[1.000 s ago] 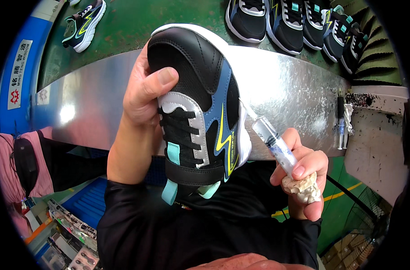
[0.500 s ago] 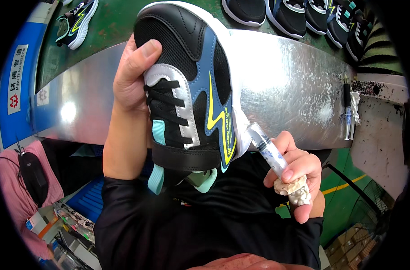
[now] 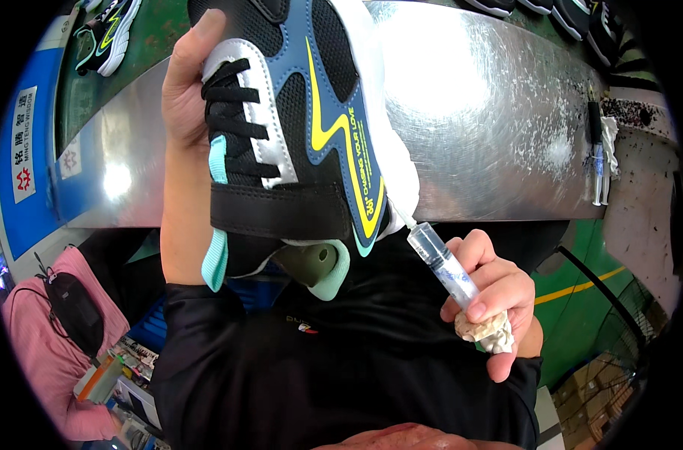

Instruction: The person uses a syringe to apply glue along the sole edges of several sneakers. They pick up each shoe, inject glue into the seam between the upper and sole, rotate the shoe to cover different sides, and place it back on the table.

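My left hand (image 3: pixel 181 94) grips a black, blue and white sneaker (image 3: pixel 289 97) from its lace side, thumb over the upper. The shoe has a yellow zigzag stripe, a black strap and mint pull tabs, and its heel points toward me. In my right hand (image 3: pixel 503 289) is a clear syringe (image 3: pixel 440 259), its thin tip at the edge of the white sole (image 3: pixel 394 157) near the heel. Whether the tip touches the sole I cannot tell. A crumpled whitish wad (image 3: pixel 488 331) sits at the syringe's rear end, within my right fingers. The left fingers are hidden behind the shoe.
A shiny metal bench top (image 3: pixel 491 127) lies under the shoe. Two slim syringes (image 3: pixel 599 161) rest at its right end beside a white cloth (image 3: pixel 610 146). More sneakers (image 3: pixel 110 37) stand beyond. A person in a pink top (image 3: pixel 94 289) is at the left.
The sneaker and my left hand have shifted left, with the toe now past the top edge and the heel opening showing more. My right hand with the syringe has stayed nearly in place.
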`<state>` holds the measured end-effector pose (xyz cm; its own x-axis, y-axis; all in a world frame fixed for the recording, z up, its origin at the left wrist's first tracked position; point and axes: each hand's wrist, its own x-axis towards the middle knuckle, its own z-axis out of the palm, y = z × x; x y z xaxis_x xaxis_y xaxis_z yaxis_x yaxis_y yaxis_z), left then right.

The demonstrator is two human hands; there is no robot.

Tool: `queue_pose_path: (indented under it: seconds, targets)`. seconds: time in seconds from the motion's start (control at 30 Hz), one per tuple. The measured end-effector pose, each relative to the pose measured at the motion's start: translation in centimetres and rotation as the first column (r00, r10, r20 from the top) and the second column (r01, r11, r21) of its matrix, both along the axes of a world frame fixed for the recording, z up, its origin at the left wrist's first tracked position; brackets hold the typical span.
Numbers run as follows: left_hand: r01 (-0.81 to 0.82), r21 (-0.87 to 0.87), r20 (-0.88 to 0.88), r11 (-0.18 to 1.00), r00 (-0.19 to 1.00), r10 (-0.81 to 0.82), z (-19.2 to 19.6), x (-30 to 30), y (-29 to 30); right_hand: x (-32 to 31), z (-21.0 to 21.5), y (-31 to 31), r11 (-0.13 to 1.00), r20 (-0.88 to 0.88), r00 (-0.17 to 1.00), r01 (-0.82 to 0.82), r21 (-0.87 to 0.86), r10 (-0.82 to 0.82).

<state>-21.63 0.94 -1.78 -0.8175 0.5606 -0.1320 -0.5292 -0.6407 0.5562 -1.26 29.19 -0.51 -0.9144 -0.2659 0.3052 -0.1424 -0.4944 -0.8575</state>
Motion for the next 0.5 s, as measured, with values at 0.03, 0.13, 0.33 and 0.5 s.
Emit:
queue_pose_path:
  seconds: [0.03,0.13,0.33,0.5]
  targets:
    - [0.002,-0.003,0.008,1.0,1.0,-0.002,-0.1,-0.1,-0.1,0.1,-0.1,0.0,1.0,-0.005,1.0,0.004,-0.001,-0.004]
    - [0.006,-0.014,0.031,1.0,1.0,-0.006,-0.3,-0.4,-0.3,0.3,-0.4,0.0,1.0,-0.006,1.0,-0.006,0.006,0.006]
    - [0.032,-0.113,0.076,0.993,0.997,-0.024,0.4,0.0,0.9,0.8,-0.8,0.1,0.999,-0.016,1.0,0.008,0.048,-0.007]
    - [0.045,-0.077,0.112,0.996,0.993,-0.037,1.0,0.6,1.3,1.0,-1.2,0.1,0.996,-0.059,0.998,0.017,0.086,-0.012]
